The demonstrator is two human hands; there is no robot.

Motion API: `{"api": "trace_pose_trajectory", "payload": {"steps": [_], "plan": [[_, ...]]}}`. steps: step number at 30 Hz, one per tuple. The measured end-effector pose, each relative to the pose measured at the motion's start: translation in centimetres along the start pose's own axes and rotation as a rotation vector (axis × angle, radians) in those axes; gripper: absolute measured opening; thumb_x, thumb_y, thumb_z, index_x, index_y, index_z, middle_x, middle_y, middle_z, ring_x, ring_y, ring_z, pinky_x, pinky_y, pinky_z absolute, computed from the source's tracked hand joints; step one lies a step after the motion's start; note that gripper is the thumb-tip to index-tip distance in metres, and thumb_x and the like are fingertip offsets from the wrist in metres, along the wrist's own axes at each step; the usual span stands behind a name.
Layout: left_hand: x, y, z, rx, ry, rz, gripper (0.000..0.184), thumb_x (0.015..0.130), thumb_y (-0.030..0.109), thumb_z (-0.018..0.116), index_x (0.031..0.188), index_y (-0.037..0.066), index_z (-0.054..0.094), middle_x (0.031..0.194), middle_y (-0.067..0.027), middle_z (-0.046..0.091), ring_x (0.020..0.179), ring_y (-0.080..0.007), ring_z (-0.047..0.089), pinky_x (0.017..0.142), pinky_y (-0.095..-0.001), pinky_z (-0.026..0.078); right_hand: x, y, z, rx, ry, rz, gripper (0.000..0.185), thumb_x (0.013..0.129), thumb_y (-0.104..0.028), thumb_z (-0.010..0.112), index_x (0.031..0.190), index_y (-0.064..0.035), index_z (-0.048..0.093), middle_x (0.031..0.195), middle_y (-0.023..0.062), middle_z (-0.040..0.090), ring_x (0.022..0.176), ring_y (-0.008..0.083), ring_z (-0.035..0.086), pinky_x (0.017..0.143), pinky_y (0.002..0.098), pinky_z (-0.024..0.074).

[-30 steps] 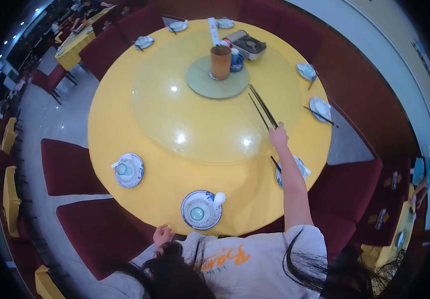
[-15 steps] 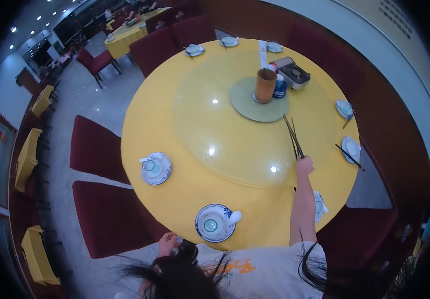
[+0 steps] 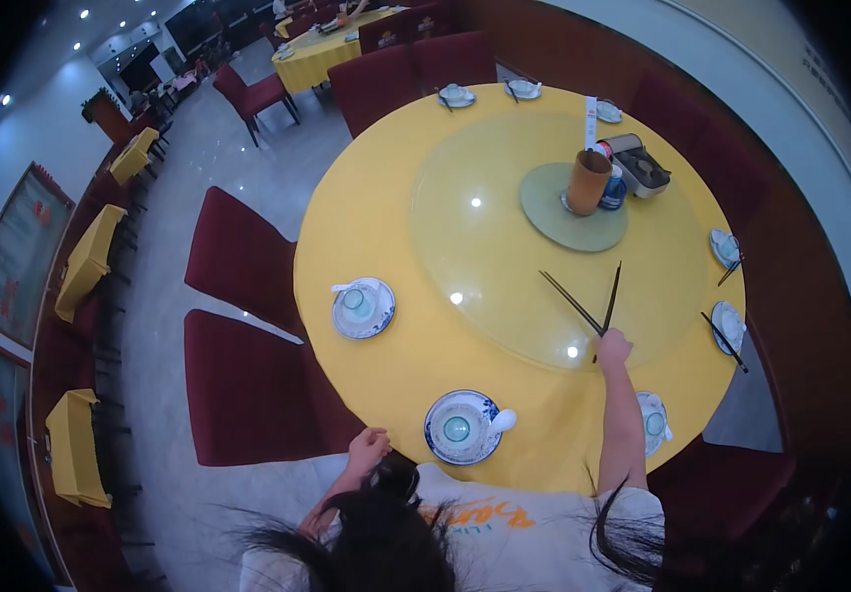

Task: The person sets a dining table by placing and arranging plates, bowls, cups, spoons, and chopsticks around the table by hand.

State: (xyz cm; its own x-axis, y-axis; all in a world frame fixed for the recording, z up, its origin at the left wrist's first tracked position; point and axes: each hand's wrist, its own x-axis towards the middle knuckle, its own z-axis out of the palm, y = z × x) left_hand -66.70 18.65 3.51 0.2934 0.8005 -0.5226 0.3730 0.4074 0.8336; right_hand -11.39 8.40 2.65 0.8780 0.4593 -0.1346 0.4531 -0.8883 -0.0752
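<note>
My right hand is closed around several dark chopsticks, whose tips spread apart over the glass turntable. My left hand hovers by the near edge of the yellow table, its fingers curled; whether it holds anything is too small to tell. Between my hands, a patterned plate carries a bowl, a glass and a white spoon. Another place setting lies to the left, and one more is partly behind my right forearm. On the green centre disc stands a brown cylindrical holder.
A portable stove sits beyond the centre disc. Dark red chairs border the table at left. More settings line the far and right edges, some with chopsticks. People are at a distant yellow table.
The view has swung left, so the table appears further right. The chopsticks in my right hand have fanned into a wide V. My left hand has risen slightly beside the table edge.
</note>
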Motion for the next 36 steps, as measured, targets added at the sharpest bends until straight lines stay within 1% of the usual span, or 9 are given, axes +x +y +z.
{"api": "trace_pose_trajectory", "payload": {"steps": [3,8,11,15,19,22,26,30,36], "plan": [[0.6,1.1,0.9,-0.005,-0.027,0.065,0.027,0.082,0.013,0.056,0.105,0.0,0.053,0.083,-0.0099,0.059,0.068,-0.0151,0.061,0.059,-0.0226,0.049,-2.8,-2.3,-0.5,0.094,-0.001,-0.064,0.031,0.073,-0.035,0.056,0.079,-0.0053,0.063,0.077,0.0119,0.064,0.071,0.0283,0.062,0.07,0.0423,0.0435],[2.2,5.9,2.8,0.053,-0.118,0.266,0.027,0.083,0.015,0.055,0.107,0.002,0.053,0.083,-0.0098,0.059,0.068,-0.0147,0.061,0.059,-0.0224,0.048,-7.2,-6.0,-0.6,0.787,-0.204,-0.156,0.031,0.074,-0.027,0.055,0.065,0.0023,0.058,0.055,0.0116,0.057,0.054,0.021,0.058,0.052,0.0329,0.0449],[4.2,7.9,4.2,0.0,-0.271,0.302,0.027,0.084,0.018,0.054,0.106,0.002,0.053,0.086,-0.0091,0.059,0.07,-0.0142,0.06,0.06,-0.0224,0.048,-10.9,-8.3,-1.5,0.809,-0.22,-0.19,0.03,0.074,-0.026,0.056,0.066,0.0027,0.058,0.057,0.0116,0.058,0.054,0.0189,0.058,0.052,0.0316,0.0446],[6.4,10.8,7.3,-0.037,-0.514,0.08,0.033,0.089,0.029,0.047,0.111,0.004,0.05,0.091,-0.0071,0.059,0.079,-0.0134,0.058,0.068,-0.0256,0.047,-16.0,-11.8,-1.7,0.966,-0.319,-0.261,0.027,0.078,-0.026,0.056,0.069,-0.0002,0.06,0.054,0.0028,0.053,0.049,0.0111,0.048,0.047,0.0271,0.0385],[6.1,13.2,8.8,-0.145,-0.711,-0.179,0.038,0.091,0.037,0.04,0.112,0.007,0.049,0.094,-0.0052,0.059,0.088,-0.0125,0.055,0.077,-0.03,0.045,-21.6,-16.2,-2.1,1.015,-0.478,-0.234,0.026,0.081,-0.027,0.055,0.075,-0.002,0.059,0.055,0.0004,0.05,0.05,0.0068,0.046,0.046,0.0231,0.0364],[5.9,13.5,8.3,-0.337,-0.811,-0.186,0.034,0.091,0.034,0.04,0.109,0.008,0.051,0.093,-0.0038,0.059,0.088,-0.0122,0.054,0.075,-0.0309,0.044,-25.7,-19.4,-2.6,1.162,-0.534,-0.299,0.024,0.082,-0.025,0.054,0.075,-0.003,0.059,0.056,-0.0014,0.048,0.05,0.0065,0.044,0.046,0.023,0.0351],[6.9,14.0,6.3,-0.161,-0.783,-0.061,0.027,0.09,0.029,0.042,0.104,0.008,0.052,0.088,-0.0021,0.06,0.083,-0.0107,0.055,0.068,-0.0286,0.043,-28.6,-22.6,-4.5,1.059,-0.495,-0.306,0.021,0.083,-0.021,0.052,0.09,-0.0026,0.061,0.066,0.0044,0.057,0.061,0.013,0.052,0.058,0.0265,0.0419],[9.1,14.1,4.4,-0.038,-0.643,0.106,0.023,0.09,0.026,0.043,0.101,0.008,0.052,0.079,-0.0028,0.06,0.075,-0.0095,0.056,0.062,-0.0253,0.043,-29.3,-24.3,-2.4,1.064,-0.386,-0.27,0.024,0.083,-0.026,0.056,0.077,-0.0039,0.059,0.055,-0.0031,0.046,0.048,0.0052,0.041,0.043,0.0228,0.0318],[14.5,11.6,-3.0,-0.012,-0.364,0.144,0.022,0.089,0.024,0.045,0.087,0.003,0.05,0.055,-0.0036,0.049,0.042,-0.0107,0.046,0.039,-0.0246,0.037,-32.2,-25.4,-1.5,1.263,-0.609,-0.046,0.019,0.084,-0.023,0.056,0.084,-0.004,0.058,0.055,-0.0063,0.04,0.045,0.0036,0.035,0.04,0.0209,0.0265]]}}
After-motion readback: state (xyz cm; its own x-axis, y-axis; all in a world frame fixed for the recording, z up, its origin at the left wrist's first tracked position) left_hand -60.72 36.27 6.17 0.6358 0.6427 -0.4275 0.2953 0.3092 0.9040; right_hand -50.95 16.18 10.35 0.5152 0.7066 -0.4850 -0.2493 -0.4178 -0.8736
